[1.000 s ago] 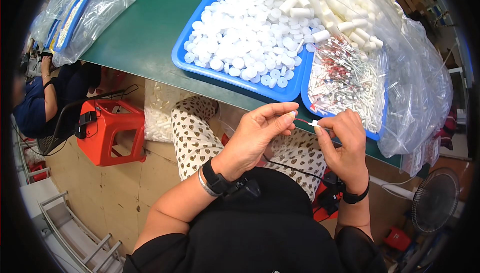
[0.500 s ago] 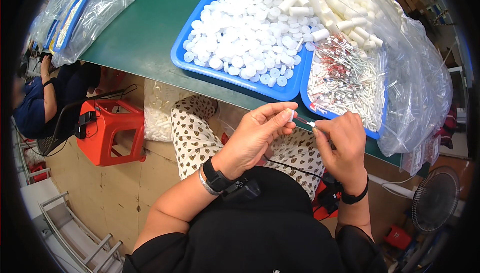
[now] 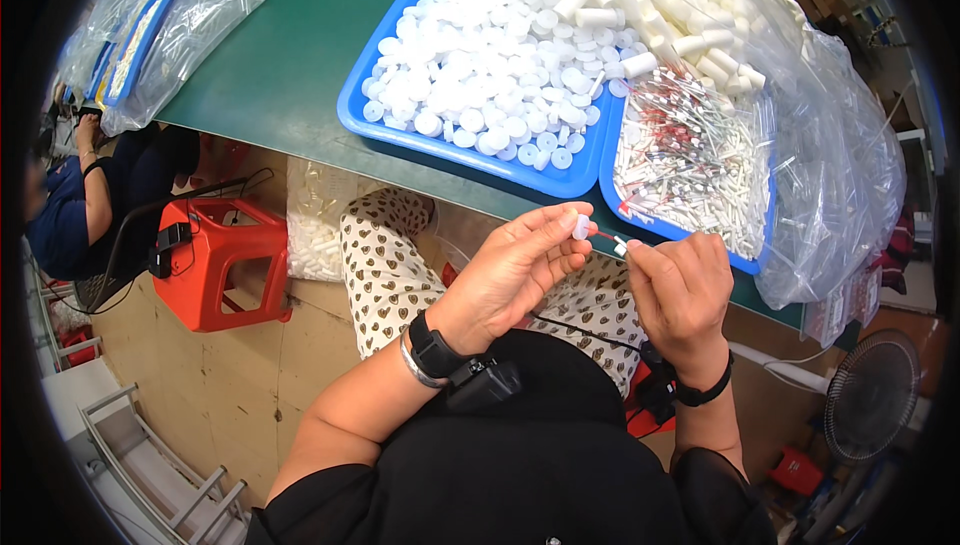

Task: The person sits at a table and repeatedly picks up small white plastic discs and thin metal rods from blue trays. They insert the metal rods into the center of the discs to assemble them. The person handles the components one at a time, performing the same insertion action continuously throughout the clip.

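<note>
My left hand (image 3: pixel 525 260) pinches a small white plastic disc (image 3: pixel 581 227) between thumb and fingertips, just in front of the table edge. Facing it, my right hand (image 3: pixel 682 290) closes on a small white-ended piece (image 3: pixel 620 247) with a thin reddish stem. That stem points left and its tip meets the disc or lies right beside it; I cannot tell which. Beyond my hands, a large blue tray (image 3: pixel 350 105) is heaped with white discs (image 3: pixel 490 75). To its right, a smaller blue tray (image 3: pixel 660 230) holds many thin white and red-stemmed pieces (image 3: pixel 690 145).
White cylinders (image 3: pixel 700 40) lie behind the trays, partly under clear plastic bags (image 3: pixel 840 155). All this stands on a green table (image 3: pixel 290 55). A red stool (image 3: pixel 220 265) and a seated person (image 3: pixel 80 195) are at left. A fan (image 3: pixel 870 395) stands at right.
The disc in my left hand has turned so that more of its flat side shows. My right hand has shifted slightly left and down, with the stemmed piece tilted more.
</note>
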The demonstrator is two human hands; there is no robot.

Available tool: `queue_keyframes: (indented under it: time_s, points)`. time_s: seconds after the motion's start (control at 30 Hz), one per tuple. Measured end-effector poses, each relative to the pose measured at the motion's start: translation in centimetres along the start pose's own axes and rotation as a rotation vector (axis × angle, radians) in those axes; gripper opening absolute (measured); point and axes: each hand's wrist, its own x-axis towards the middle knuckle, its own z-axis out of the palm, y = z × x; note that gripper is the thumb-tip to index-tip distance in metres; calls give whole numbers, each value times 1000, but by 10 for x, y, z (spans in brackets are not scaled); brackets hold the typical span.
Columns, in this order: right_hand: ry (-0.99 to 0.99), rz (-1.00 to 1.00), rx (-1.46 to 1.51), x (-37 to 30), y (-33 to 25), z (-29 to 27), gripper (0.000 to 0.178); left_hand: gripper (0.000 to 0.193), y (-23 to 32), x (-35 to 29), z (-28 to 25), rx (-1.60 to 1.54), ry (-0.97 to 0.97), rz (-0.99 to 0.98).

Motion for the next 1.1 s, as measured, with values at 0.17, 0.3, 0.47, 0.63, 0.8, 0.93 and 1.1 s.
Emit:
queue_keyframes:
  time_s: [0.17, 0.3, 0.47, 0.63, 0.8, 0.93, 1.1]
  points:
    - [-79, 129, 151, 1, -2, -2, 10, 33, -4, 0, 4, 145, 7, 82]
    - [-139, 331, 320, -2, -2, -4, 7, 33, -3, -3, 7, 224, -6, 72]
    - [-123, 421, 364, -1, -5, -7, 8, 35, -2, -3, 6, 228, -15, 51]
    - [-42, 123, 159, -2, 1, -5, 16, 36, -6, -1, 1, 169, 9, 33]
    - [27, -25, 69, -7, 1, 2, 23, 38, -8, 2, -4, 100, -11, 3]
    - [20, -25, 15, -7, 2, 2, 22, 35, -8, 0, -2, 89, 12, 5]
    - [-75, 79, 47, -10, 0, 5, 17, 30, -8, 0, 5, 24, -8, 32]
